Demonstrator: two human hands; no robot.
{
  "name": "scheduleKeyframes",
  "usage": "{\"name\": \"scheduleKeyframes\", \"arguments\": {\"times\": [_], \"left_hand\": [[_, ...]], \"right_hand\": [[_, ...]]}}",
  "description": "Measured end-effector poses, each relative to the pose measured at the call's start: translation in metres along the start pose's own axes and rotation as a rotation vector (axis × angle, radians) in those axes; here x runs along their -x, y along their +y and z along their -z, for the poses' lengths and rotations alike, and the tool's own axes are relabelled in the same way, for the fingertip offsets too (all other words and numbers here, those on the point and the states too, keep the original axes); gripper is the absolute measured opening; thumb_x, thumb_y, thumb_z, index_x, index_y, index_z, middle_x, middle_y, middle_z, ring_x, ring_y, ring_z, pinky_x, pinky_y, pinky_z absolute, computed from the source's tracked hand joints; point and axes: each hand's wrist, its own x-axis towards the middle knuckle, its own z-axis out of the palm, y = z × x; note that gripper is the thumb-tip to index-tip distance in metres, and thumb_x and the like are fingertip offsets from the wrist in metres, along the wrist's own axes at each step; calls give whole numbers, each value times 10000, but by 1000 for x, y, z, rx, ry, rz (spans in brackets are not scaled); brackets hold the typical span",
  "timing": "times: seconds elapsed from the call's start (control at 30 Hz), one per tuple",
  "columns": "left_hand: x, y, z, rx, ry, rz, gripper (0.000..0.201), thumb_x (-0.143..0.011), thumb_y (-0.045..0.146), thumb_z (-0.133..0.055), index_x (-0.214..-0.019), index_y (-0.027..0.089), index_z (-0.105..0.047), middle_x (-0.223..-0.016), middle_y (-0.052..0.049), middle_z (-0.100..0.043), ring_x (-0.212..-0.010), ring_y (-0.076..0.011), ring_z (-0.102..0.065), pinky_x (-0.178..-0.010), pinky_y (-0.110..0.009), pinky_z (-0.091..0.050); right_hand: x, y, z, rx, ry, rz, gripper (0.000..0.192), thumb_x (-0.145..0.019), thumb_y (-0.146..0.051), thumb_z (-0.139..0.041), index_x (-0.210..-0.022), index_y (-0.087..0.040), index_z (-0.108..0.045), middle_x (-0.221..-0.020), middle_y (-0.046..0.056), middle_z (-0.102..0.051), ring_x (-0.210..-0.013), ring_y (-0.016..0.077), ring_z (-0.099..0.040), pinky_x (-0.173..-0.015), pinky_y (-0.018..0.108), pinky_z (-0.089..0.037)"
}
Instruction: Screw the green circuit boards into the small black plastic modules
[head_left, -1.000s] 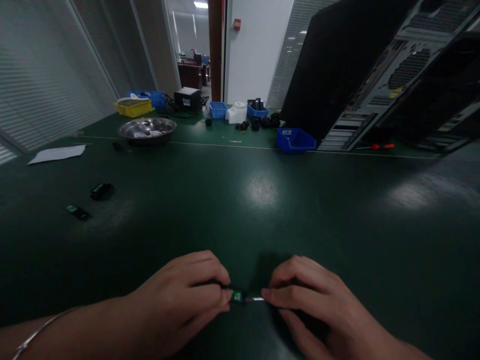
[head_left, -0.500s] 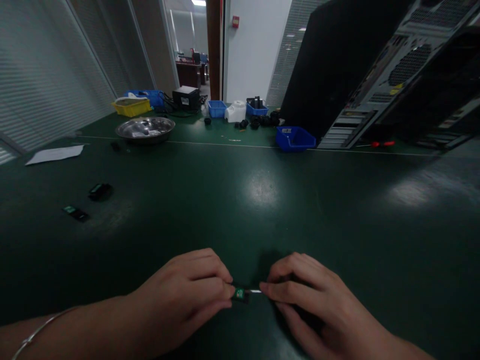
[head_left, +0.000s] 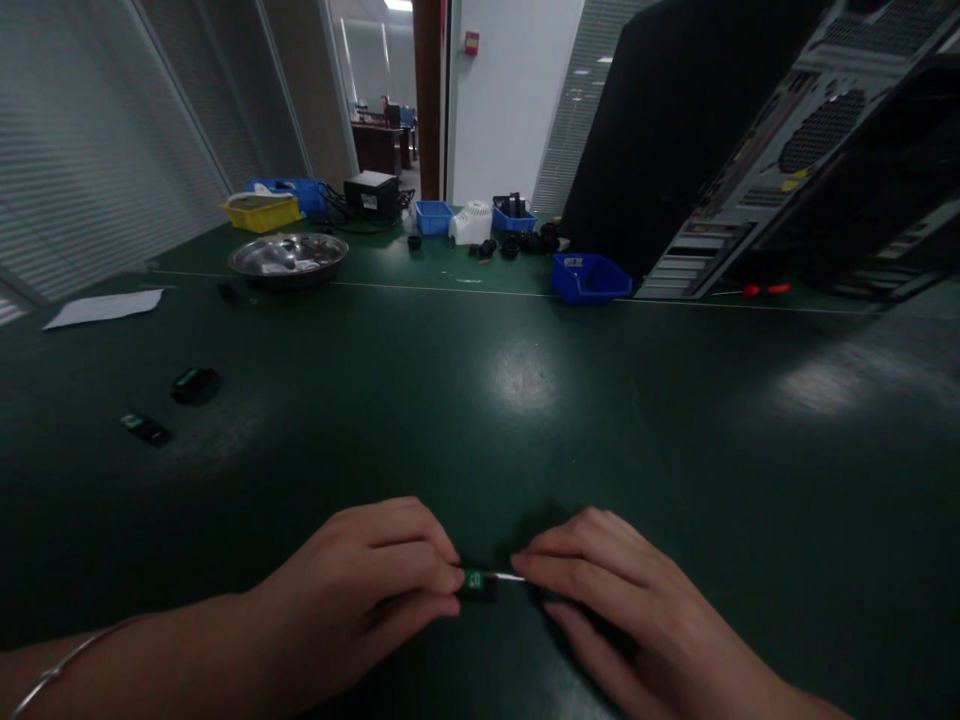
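Both hands meet low at the near edge of a dark green table (head_left: 525,400), fingertips facing each other. Left hand (head_left: 375,590) is curled narrow, thumb and forefinger pinching one end of a small black part with a green label (head_left: 477,583). Right hand (head_left: 600,600) is also curled narrow, its fingertips closed on a thin pale metal piece (head_left: 510,577) that pokes out of the part's right end. Whether that piece is a tool tip or a pin cannot be told.

The part lies directly between the two hands, touching both, just above the table near its front edge. Its long axis runs left to right, in line with the metal piece, so the hands oppose each other along that line. Neither hand is nearer; each holds an end.

Compared with a second ago, the right hand has slid leftward toward the left one, and less of the pale metal shows between them. The left hand has barely shifted.

Two more small black parts (head_left: 172,400) lie well apart toward the table's left edge. A metal dish (head_left: 289,257) and a blue bin (head_left: 590,278) sit near the far edge.
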Motion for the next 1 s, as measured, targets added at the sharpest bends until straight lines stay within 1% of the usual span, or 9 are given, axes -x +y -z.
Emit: {"name": "scheduleKeyframes", "arguments": {"times": [0.13, 0.23, 0.33, 0.47, 0.6, 0.73, 0.9, 1.0], "left_hand": [[2, 0, 0, -22, 28, -6, 120, -880, 56, -634, -908, 154, -697, -873, -40, -698, -751, -124, -652, -656, -170, -513], [3, -1, 0, -49, 45, -19, 118, -880, 70, -630, -920, 156, -701, -883, -45, -701, -750, -137, -653, -661, -192, -523], [3, -2, -2, -45, 30, -16, 128, -885, 71, -624, -948, 151, -702, -895, -52, -701, -732, -137, -656, -655, -199, -529], [3, -1, -2, 1, 37, -23, 111, -890, 71, -628, -934, 135, -706, -882, -57, -700, -697, -123, -660, -643, -185, -526], [1, 0, 1, 66, 37, 8, 105, -867, 50, -649, -908, 126, -709, -887, -61, -706, -705, -120, -673, -644, -171, -527], [-1, -1, 1, 120, 40, 33, 114, -847, 28, -660, -894, 121, -707, -881, -63, -705, -700, -119, -674, -635, -166, -527], [0, -2, 0, 183, 27, 74, 136, -839, 13, -661, -908, 121, -705, -892, -69, -701, -726, -126, -674, -640, -175, -526], [0, -3, 1, 230, 18, 96, 147, -841, 9, -660, -919, 126, -702, -892, -65, -699, -745, -127, -678, -660, -183, -528]], "right_hand": [[0, -2, 1, -32, 5, -22, 388, -867, -36, -571, -1197, -227, -647, -1049, 49, -718, -913, 184, -662, -798, 319, -552], [2, -2, 1, -36, 3, -36, 380, -861, -36, -572, -1180, -227, -650, -1045, 47, -719, -921, 184, -665, -816, 322, -554], [3, -2, 0, -50, 17, -34, 367, -859, -34, -575, -1162, -227, -653, -1024, 44, -720, -909, 182, -666, -799, 307, -561], [4, -2, -3, -67, 64, -8, 369, -857, -21, -576, -1153, -226, -654, -1014, 42, -719, -895, 174, -669, -783, 286, -567], [3, 0, -5, -56, 56, 9, 355, -864, -27, -575, -1149, -220, -663, -1002, 46, -718, -880, 172, -671, -763, 280, -575], [2, 3, -6, -24, 78, 37, 331, -884, -45, -555, -1157, -201, -659, -1007, 61, -718, -881, 173, -674, -755, 279, -578], [2, -1, -3, 39, 107, 64, 321, -894, -46, -555, -1156, -191, -667, -1008, 62, -726, -870, 175, -672, -753, 275, -566], [3, -2, -1, 97, 128, 115, 288, -928, -81, -553, -1170, -184, -671, -1013, 69, -735, -862, 173, -672, -739, 272, -554]]}}
